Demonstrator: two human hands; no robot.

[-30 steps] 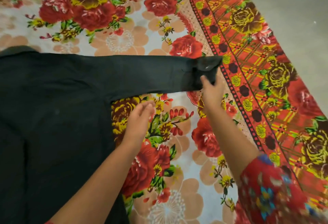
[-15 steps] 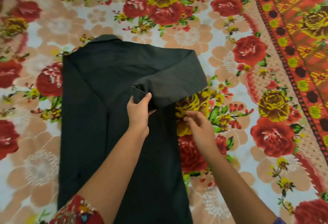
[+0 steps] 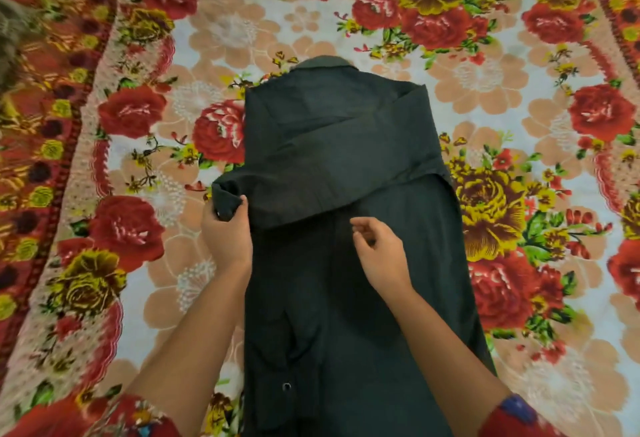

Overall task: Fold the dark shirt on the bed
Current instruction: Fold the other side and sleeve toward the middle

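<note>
The dark shirt [image 3: 349,284] lies lengthwise down the middle of the bed, collar at the far end. Its right sleeve [image 3: 332,173] is folded across the body and slants down to the left. My left hand [image 3: 227,232] grips the sleeve's cuff at the shirt's left edge. My right hand [image 3: 379,249] hovers over the middle of the shirt just below the sleeve, fingers loosely curled and holding nothing.
A floral bedspread [image 3: 502,194] with red and yellow roses covers the whole bed. Its patterned red border [image 3: 45,159] runs down the left side and along the top right corner. A blurred grey patch [image 3: 10,42] shows at the far left edge.
The sleeve has been carried from the right side across the shirt's body to its left edge. My left hand now holds the cuff and my right hand has let go.
</note>
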